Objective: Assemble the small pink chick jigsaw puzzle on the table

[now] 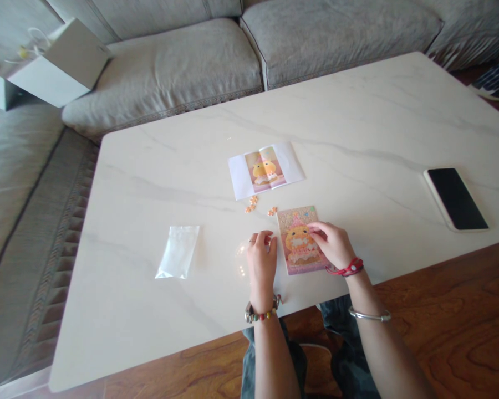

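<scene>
A jigsaw puzzle [305, 259] with a yellow cartoon figure lies on the table in front of me, most of its picture filled and some pale gaps in the middle. Over its right side is my right hand [332, 243], thumb and fingertips pinched at the surface; whatever is between them is too small to make out. My left hand [261, 257] rests just left of the puzzle, fingers loosely curled, thumb apart, nothing visible in it. Above it lie several loose puzzle pieces [251, 205], with more pieces [272, 211] by the puzzle's upper left corner.
Beyond the puzzle lies a creased reference sheet [237, 172] printed with the same figure. A clear plastic bag [178, 252] is at the left, a phone [459, 199] at the far right. Behind the white marbled table [149, 183] stands a grey sofa [183, 66] with a white box [62, 66].
</scene>
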The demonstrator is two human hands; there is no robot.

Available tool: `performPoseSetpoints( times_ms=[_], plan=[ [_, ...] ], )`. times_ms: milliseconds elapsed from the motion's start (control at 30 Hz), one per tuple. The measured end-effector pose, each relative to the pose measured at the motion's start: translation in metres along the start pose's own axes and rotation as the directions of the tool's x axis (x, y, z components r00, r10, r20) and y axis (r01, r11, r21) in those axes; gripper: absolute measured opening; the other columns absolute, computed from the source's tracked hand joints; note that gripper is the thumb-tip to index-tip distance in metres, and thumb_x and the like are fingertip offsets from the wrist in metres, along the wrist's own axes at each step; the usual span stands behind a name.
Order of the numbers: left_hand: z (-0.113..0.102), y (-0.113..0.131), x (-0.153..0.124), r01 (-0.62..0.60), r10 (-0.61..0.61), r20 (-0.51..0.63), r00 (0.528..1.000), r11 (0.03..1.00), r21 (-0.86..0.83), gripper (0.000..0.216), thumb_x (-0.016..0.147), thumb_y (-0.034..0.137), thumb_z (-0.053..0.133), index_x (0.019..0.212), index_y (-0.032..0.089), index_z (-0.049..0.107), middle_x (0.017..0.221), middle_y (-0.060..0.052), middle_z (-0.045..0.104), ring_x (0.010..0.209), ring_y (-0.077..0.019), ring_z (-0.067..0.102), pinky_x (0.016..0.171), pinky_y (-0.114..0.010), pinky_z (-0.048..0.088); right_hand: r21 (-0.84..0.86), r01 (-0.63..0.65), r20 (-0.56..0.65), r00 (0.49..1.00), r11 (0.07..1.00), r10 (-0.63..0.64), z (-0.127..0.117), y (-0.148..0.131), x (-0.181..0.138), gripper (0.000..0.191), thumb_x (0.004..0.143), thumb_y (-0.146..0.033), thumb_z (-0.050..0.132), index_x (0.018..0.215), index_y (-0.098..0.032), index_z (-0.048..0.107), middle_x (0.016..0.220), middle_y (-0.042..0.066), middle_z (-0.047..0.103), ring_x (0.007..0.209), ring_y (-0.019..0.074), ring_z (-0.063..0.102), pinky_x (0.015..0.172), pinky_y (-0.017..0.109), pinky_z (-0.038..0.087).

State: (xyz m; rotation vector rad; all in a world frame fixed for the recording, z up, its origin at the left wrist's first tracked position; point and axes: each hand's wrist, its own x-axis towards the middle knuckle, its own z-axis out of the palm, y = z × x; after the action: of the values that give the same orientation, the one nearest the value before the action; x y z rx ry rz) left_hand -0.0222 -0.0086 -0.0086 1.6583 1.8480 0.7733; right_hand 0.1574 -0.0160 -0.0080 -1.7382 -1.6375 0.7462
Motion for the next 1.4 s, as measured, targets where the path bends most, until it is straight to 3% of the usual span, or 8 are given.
performPoseSetpoints(
  times_ms=[167,333,633,1000,1133,1400],
  plan=[
    [-0.001,0.0,0.0,0.004,-0.004,0.0,1.0,1.0,0.0,0.012,0.074,0.02,0.047,0.081,0.018,0.057,0.074,-0.002,0.054,0.068,-0.012,0.052,0.065,-0.027,0.043,-0.041,0.086,0.04,0.996,0.995,-0.084,-0.006,0.001,-0.002,0.024,0.073,-0.012,0.049,0.092,-0.019,0.061,0.085,0.005,0.065,0.074,0.0151,0.06,0.07,0.028,0.048],
    [0.0,0.002,0.0,-0.002,0.002,-0.006,1.0,1.0,0.008,0.012,0.074,0.02,0.047,0.081,0.018,0.057,0.073,-0.002,0.054,0.068,-0.0123,0.052,0.065,-0.027,0.043,-0.101,0.191,0.1,0.978,0.976,-0.181,-0.011,0.005,-0.004,0.018,0.073,-0.01,0.051,0.079,-0.02,0.065,0.087,0.005,0.063,0.079,0.0157,0.058,0.074,0.029,0.047],
    [0.0,0.003,0.0,-0.008,0.007,0.008,1.0,0.999,0.046,0.012,0.074,0.02,0.047,0.081,0.018,0.056,0.073,-0.002,0.053,0.068,-0.0125,0.052,0.066,-0.027,0.042,-0.213,0.251,0.191,0.958,0.944,-0.212,-0.009,0.008,-0.008,0.023,0.077,-0.011,0.046,0.087,-0.019,0.066,0.091,0.006,0.061,0.08,0.0157,0.058,0.074,0.028,0.046],
    [0.001,0.002,-0.001,-0.014,0.014,0.006,1.0,0.999,0.031,0.012,0.075,0.022,0.046,0.081,0.018,0.056,0.073,-0.002,0.054,0.067,-0.0126,0.052,0.064,-0.027,0.042,-0.31,0.222,0.154,0.971,0.924,-0.182,-0.006,-0.002,-0.011,0.022,0.076,-0.011,0.045,0.077,-0.02,0.065,0.086,0.006,0.061,0.075,0.0151,0.057,0.07,0.027,0.045],
    [0.002,0.001,-0.001,-0.019,0.019,0.002,1.0,0.999,0.029,0.012,0.075,0.023,0.046,0.081,0.019,0.056,0.073,-0.002,0.054,0.068,-0.0129,0.052,0.065,-0.028,0.042,-0.36,0.171,0.065,0.985,0.917,-0.158,0.002,-0.002,-0.012,0.019,0.076,-0.014,0.047,0.071,-0.021,0.064,0.08,0.005,0.061,0.07,0.0147,0.056,0.066,0.027,0.045],
    [0.001,0.001,0.0,-0.008,0.008,0.003,1.0,0.999,0.036,0.012,0.075,0.021,0.046,0.08,0.018,0.056,0.071,-0.002,0.053,0.067,-0.0127,0.051,0.064,-0.027,0.042,-0.219,0.114,-0.014,0.993,0.969,-0.12,0.006,0.002,-0.009,0.017,0.075,-0.015,0.049,0.066,-0.018,0.062,0.077,0.007,0.062,0.072,0.0166,0.057,0.067,0.029,0.046]
  ],
)
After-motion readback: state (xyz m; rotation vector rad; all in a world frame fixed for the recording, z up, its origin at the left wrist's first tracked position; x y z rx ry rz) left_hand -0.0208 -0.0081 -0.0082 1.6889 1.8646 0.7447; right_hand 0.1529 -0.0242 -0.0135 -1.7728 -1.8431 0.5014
